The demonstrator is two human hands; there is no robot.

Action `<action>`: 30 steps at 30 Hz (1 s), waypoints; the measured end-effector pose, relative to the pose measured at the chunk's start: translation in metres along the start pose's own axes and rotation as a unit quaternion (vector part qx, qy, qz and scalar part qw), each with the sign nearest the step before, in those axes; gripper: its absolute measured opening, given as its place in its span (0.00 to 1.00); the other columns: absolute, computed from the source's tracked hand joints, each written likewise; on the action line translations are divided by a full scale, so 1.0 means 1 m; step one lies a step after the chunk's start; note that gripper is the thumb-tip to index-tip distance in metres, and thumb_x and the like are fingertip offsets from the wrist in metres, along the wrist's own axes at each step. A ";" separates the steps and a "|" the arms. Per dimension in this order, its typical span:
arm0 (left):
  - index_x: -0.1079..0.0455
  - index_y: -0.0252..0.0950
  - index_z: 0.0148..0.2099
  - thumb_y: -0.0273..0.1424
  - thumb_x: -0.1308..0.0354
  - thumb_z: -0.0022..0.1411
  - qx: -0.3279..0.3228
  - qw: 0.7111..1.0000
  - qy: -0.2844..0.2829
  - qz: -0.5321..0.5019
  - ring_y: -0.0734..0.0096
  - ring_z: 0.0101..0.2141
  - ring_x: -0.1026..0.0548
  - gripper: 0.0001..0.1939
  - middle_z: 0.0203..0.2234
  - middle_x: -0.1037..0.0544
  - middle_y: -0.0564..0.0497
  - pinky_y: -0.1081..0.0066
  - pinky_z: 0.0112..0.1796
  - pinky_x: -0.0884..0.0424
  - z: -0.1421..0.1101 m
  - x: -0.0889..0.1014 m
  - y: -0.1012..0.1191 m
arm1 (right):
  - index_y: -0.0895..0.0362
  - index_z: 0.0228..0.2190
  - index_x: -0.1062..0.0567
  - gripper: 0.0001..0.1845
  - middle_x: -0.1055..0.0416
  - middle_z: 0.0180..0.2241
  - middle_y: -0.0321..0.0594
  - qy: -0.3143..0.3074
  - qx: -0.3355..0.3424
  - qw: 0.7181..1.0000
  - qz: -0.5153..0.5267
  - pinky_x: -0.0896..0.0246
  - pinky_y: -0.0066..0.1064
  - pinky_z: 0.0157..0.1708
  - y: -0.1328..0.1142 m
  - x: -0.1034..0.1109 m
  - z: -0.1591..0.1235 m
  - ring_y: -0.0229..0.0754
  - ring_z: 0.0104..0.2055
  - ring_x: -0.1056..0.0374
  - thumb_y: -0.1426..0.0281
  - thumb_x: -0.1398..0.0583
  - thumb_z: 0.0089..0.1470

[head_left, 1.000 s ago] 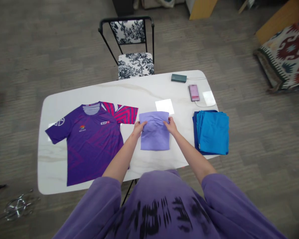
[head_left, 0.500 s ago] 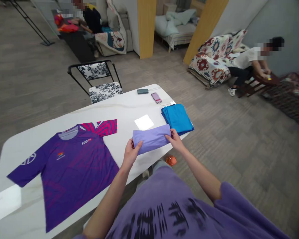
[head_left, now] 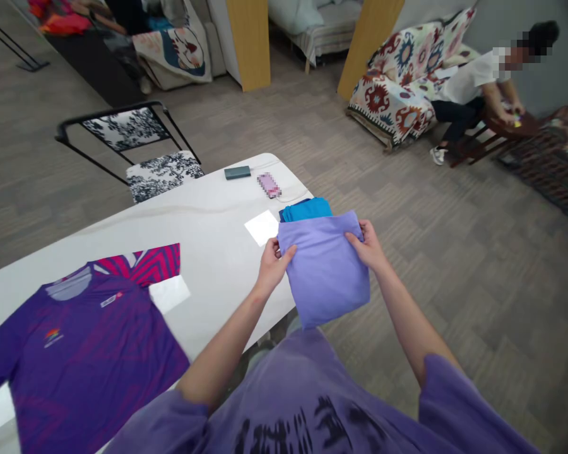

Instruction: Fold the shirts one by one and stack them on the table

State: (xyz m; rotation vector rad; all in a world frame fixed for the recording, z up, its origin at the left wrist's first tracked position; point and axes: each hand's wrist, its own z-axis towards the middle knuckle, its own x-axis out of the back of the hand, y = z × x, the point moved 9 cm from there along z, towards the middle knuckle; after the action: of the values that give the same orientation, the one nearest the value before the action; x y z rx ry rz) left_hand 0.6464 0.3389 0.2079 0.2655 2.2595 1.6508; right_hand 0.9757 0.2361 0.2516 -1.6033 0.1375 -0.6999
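A folded lavender garment (head_left: 329, 268) hangs between my two hands, above the table's right edge. My left hand (head_left: 273, 261) pinches its upper left corner, thumb in front. The upper right corner is gripped by my right hand (head_left: 366, 244), also thumb in front. Behind the garment, partly covered by it, lies a stack of folded blue clothes (head_left: 307, 208). A purple T-shirt with pink striped sleeve (head_left: 94, 353) is spread flat on the table to the left, its collar away from me.
On the white table (head_left: 208, 233) lie a dark green box-like device (head_left: 237, 173) and a pink phone (head_left: 269, 185) with cables. A patterned chair (head_left: 161, 176) stands beyond. A person (head_left: 473, 82) sits at a small stool (head_left: 515, 126) at the right, another at the far left.
My hands have moved right with the lavender garment, which now hangs upright and shows a larger face. It now covers much of the blue stack. The camera view has shifted right.
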 end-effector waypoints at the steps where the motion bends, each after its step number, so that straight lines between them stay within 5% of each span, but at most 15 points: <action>1: 0.30 0.41 0.59 0.40 0.24 0.71 0.010 1.000 0.015 0.012 0.54 0.54 0.15 0.23 0.58 0.17 0.40 0.59 0.57 0.18 0.046 -0.013 -0.010 | 0.49 0.58 0.26 0.31 0.18 0.58 0.49 -0.001 0.003 1.000 -0.029 0.27 0.53 0.68 0.017 -0.002 0.042 0.57 0.60 0.22 0.46 0.28 0.64; 3: 0.34 0.38 0.65 0.37 0.24 0.71 0.051 0.995 0.064 0.060 0.51 0.57 0.16 0.29 0.62 0.20 0.35 0.57 0.57 0.19 0.129 -0.027 -0.039 | 0.54 0.66 0.29 0.38 0.22 0.66 0.56 -0.003 0.003 0.994 -0.111 0.32 0.55 0.74 0.051 -0.014 0.117 0.61 0.68 0.26 0.48 0.28 0.65; 5: 0.39 0.37 0.72 0.35 0.22 0.67 0.095 0.981 0.114 0.121 0.46 0.62 0.19 0.41 0.66 0.25 0.31 0.55 0.60 0.21 0.186 -0.026 -0.071 | 0.58 0.73 0.34 0.43 0.31 0.75 0.61 -0.015 0.003 0.980 -0.201 0.41 0.58 0.80 0.084 -0.034 0.166 0.63 0.78 0.36 0.51 0.30 0.67; 7: 0.42 0.36 0.76 0.35 0.20 0.63 0.118 0.968 0.132 0.178 0.42 0.68 0.23 0.48 0.68 0.28 0.29 0.53 0.65 0.24 0.208 -0.019 -0.101 | 0.59 0.77 0.36 0.42 0.40 0.82 0.61 -0.050 0.005 0.963 -0.264 0.50 0.59 0.85 0.113 -0.059 0.186 0.62 0.84 0.46 0.55 0.34 0.71; 9: 0.42 0.36 0.76 0.36 0.21 0.63 0.124 0.960 0.116 0.224 0.42 0.69 0.24 0.48 0.68 0.29 0.29 0.51 0.68 0.27 0.196 -0.007 -0.128 | 0.57 0.78 0.36 0.40 0.46 0.85 0.57 -0.097 0.004 0.950 -0.295 0.58 0.61 0.87 0.135 -0.084 0.182 0.61 0.87 0.51 0.57 0.38 0.73; 12: 0.38 0.38 0.73 0.38 0.23 0.63 0.138 0.950 0.084 0.266 0.43 0.64 0.21 0.42 0.69 0.30 0.30 0.49 0.70 0.29 0.125 0.021 -0.165 | 0.53 0.81 0.37 0.43 0.53 0.88 0.52 -0.167 0.001 0.933 -0.318 0.70 0.66 0.88 0.154 -0.113 0.155 0.61 0.90 0.61 0.55 0.36 0.72; 17: 0.34 0.50 0.62 0.45 0.26 0.57 0.249 0.911 0.119 0.307 0.38 0.68 0.21 0.34 0.65 0.28 0.38 0.50 0.69 0.26 -0.053 0.101 -0.199 | 0.49 0.82 0.39 0.52 0.55 0.89 0.49 -0.261 -0.012 0.898 -0.354 0.74 0.72 0.87 0.158 -0.138 0.115 0.62 0.91 0.65 0.49 0.32 0.66; 24: 0.39 0.52 0.55 0.49 0.35 0.53 0.431 0.806 0.267 0.305 0.36 0.79 0.32 0.29 0.67 0.28 0.41 0.42 0.78 0.37 -0.285 0.221 -0.167 | 0.44 0.82 0.38 0.56 0.56 0.88 0.47 -0.256 0.003 0.873 -0.414 0.73 0.78 0.87 0.138 -0.155 0.081 0.68 0.91 0.66 0.40 0.36 0.61; 27: 0.38 0.50 0.51 0.50 0.38 0.52 0.486 0.771 0.320 0.258 0.36 0.80 0.34 0.26 0.65 0.26 0.38 0.42 0.77 0.36 -0.361 0.266 -0.164 | 0.41 0.80 0.34 0.61 0.54 0.87 0.49 -0.256 -0.023 0.888 -0.381 0.74 0.79 0.87 0.129 -0.169 0.063 0.72 0.90 0.65 0.35 0.34 0.51; 30: 0.35 0.50 0.49 0.50 0.41 0.55 0.490 0.766 0.349 0.224 0.39 0.81 0.35 0.21 0.63 0.25 0.39 0.43 0.78 0.35 -0.411 0.317 -0.171 | 0.32 0.77 0.31 0.61 0.56 0.88 0.40 -0.219 -0.084 0.942 -0.240 0.72 0.75 0.88 0.110 -0.193 0.044 0.70 0.90 0.70 0.34 0.32 0.44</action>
State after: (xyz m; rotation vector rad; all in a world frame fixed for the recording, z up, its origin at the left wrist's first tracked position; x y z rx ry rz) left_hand 0.2076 0.0285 0.1099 0.5132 3.7383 0.5027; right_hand 0.8768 0.3471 0.0809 -1.9423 -0.5520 -0.6905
